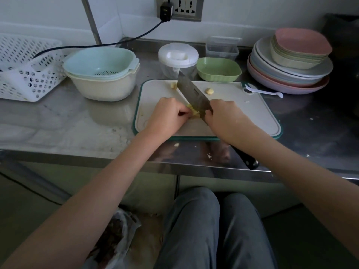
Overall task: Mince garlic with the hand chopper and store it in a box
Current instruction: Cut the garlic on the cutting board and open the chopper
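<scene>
head view: left hand (168,113) pinches garlic (193,112), right hand (225,117) grips knife (193,95)

Kitchen: steel counter (68,121), stacked plates (287,74)

Bare forearms, no sleeves in view; left hand (168,115), right hand (226,117) ungloved; grey-blue trousers (206,230).

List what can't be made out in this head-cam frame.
- Garlic being cut: mostly hidden by the left hand and the steel knife blade; cut count unclear.
- Right hand covers the front of the knife's black handle.
- Clear hand chopper with white lid: contents unreadable through the blade and blur.
- Clear plastic storage box: too blurred to tell if empty.
- Dark object at top right: cut off, underexposed.
</scene>
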A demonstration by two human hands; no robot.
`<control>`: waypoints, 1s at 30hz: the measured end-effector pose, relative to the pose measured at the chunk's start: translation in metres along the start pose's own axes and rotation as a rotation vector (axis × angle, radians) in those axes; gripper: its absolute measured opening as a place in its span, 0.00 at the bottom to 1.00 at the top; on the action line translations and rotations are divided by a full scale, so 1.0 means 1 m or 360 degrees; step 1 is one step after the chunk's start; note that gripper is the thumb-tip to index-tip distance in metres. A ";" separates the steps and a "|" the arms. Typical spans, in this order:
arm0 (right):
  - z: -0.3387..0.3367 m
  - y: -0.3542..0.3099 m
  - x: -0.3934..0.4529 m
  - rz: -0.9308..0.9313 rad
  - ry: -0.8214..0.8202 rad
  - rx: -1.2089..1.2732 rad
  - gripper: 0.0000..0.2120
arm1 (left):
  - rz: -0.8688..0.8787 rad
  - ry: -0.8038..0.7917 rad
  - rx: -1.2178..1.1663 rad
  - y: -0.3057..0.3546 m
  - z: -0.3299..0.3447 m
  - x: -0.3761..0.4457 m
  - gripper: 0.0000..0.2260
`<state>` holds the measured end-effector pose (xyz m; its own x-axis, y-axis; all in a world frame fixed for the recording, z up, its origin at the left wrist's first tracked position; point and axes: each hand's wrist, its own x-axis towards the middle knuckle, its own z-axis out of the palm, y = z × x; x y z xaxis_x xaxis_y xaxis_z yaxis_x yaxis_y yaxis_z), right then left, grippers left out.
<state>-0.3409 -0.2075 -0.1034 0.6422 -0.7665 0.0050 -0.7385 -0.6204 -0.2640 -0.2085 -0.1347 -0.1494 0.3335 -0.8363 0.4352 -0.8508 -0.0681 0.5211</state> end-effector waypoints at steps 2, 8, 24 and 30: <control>0.001 -0.010 0.007 -0.0014 0.0022 0.0012 0.10 | -0.0004 -0.0012 -0.0010 0.002 0.001 0.001 0.06; -0.016 0.018 -0.004 -0.0054 0.0005 0.0204 0.08 | -0.0134 0.0002 -0.0120 0.003 -0.004 0.003 0.05; 0.007 -0.009 -0.006 -0.0002 0.0036 0.0089 0.10 | -0.0248 0.0004 -0.0178 -0.002 -0.009 -0.004 0.07; 0.008 -0.022 0.004 -0.0039 0.0055 -0.0132 0.10 | -0.0048 0.0000 0.0007 0.000 -0.004 -0.005 0.05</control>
<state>-0.3202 -0.1960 -0.1050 0.6537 -0.7554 0.0439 -0.7382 -0.6494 -0.1826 -0.2087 -0.1286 -0.1485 0.3589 -0.8340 0.4191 -0.8422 -0.0958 0.5306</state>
